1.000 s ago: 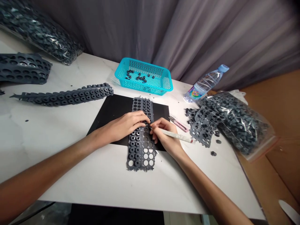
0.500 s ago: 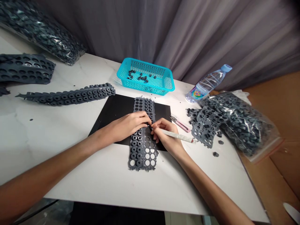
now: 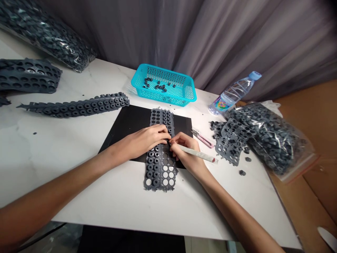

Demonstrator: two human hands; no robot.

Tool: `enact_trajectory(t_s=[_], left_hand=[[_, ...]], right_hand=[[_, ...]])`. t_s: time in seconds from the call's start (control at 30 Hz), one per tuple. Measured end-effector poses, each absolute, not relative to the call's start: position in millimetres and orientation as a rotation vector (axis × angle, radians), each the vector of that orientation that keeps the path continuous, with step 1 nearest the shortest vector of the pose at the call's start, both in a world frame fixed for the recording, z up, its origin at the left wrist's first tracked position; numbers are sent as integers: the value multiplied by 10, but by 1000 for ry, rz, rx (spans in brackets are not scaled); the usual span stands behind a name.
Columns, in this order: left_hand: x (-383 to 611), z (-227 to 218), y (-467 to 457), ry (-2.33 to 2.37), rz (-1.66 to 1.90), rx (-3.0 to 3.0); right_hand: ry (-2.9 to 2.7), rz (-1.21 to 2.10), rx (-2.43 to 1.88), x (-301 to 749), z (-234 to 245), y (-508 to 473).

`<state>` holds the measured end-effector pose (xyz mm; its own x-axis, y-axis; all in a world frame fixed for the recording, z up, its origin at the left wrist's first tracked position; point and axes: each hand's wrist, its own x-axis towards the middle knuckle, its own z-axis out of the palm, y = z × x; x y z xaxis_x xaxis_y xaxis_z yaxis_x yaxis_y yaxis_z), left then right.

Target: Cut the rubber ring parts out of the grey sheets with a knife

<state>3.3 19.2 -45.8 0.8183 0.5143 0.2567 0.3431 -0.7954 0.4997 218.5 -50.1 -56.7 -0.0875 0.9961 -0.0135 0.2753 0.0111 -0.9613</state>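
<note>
Right grip (image 3: 190,162) pinches a pale tool (image 3: 198,153); left grip (image 3: 146,136), closure unclear, touches the strip (image 3: 160,168).

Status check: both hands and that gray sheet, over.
Left hand on gray sheet. Right hand gripping pale pen-shaped tool. Sheet partly over black mat, some holes open. Pink snips lie near right hand.

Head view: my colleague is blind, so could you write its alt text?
A person's left hand rests on a dark perforated strip partly filled with ring-shaped pieces, while the right hand holds a pale pen-like tool. The strip lies partly over a black mat; beyond is a turquoise basket holding small dark pieces.
</note>
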Motion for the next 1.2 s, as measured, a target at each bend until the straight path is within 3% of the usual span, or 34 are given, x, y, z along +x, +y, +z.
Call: enact_trajectory(t_s=[0.3, 0.53, 1.2], left_hand=[[121, -540, 103, 664, 656, 2614], [40, -519, 192, 671, 588, 2408], [45, -513, 191, 705, 568, 2408]], right_hand=[[-1638, 894, -1419, 2146, -550, -545], [-1363, 1173, -1333, 2187, -560, -519], [-1372, 1200, -1323, 2190, -595, -496]])
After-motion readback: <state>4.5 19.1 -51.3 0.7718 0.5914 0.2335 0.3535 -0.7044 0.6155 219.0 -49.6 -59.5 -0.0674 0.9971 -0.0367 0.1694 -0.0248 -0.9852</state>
